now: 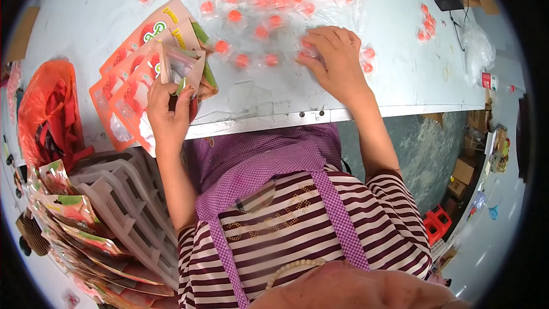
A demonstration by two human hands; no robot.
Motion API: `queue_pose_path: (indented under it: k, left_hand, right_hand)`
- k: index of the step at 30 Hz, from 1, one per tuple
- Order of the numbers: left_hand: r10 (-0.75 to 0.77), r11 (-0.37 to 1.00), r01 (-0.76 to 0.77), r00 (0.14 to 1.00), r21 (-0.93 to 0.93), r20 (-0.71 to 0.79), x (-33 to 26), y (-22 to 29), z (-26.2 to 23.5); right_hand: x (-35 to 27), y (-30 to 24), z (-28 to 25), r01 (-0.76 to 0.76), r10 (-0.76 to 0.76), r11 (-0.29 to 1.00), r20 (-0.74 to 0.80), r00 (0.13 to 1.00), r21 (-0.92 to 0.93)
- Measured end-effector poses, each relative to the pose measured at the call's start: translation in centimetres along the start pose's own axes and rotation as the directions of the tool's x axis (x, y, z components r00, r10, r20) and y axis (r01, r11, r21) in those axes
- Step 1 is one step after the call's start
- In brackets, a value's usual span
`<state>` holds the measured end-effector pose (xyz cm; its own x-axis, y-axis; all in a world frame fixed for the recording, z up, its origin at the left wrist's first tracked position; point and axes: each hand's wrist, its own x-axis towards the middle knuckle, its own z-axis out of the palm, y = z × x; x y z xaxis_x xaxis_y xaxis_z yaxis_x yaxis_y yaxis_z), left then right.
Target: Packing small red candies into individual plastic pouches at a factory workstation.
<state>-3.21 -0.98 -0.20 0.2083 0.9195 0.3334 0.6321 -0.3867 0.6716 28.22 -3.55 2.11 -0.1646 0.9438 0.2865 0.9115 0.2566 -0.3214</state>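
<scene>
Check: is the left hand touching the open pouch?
Touching. Head view shows the left hand with fingers wrapped around the open pouch, holding its mouth spread.

Grey crate (123, 194), orange bag (43, 103)

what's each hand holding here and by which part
The left hand grips an open orange pouch by its lower part, mouth up. The right hand lies on small clear-wrapped orange sweets; whether it grips one cannot be told.

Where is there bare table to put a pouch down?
Bare table lies right of the right hand, toward the small sweets cluster, and along the front edge between both hands. The wrapped sweets crowd the far middle; the left hand holds pouches.
</scene>
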Motion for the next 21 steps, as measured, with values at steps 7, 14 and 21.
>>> queue_pose_path:
  k: [7, 14, 21]
  left_hand:
    - [-0.058, 0.998, 0.057, 0.998, -0.023, -0.009, -0.1, 0.1, 0.3]
    - [-0.088, 0.996, 0.088, 0.996, -0.019, 0.001, 0.0, 0.4, 0.0]
    - [-0.044, 0.999, 0.044, 0.999, -0.016, -0.014, -0.1, 0.0, 0.0]
  right_hand:
    - [2.2, -3.5, 2.2, 0.078, -0.079, 0.997, -0.05, 0.996, -0.012]
    - [0.8, -2.8, 2.5, 0.076, -0.074, 0.994, 0.022, 0.997, -0.08]
    - [0.9, -2.3, 1.3, 0.071, -0.071, 0.997, 0.006, 0.997, 0.005]
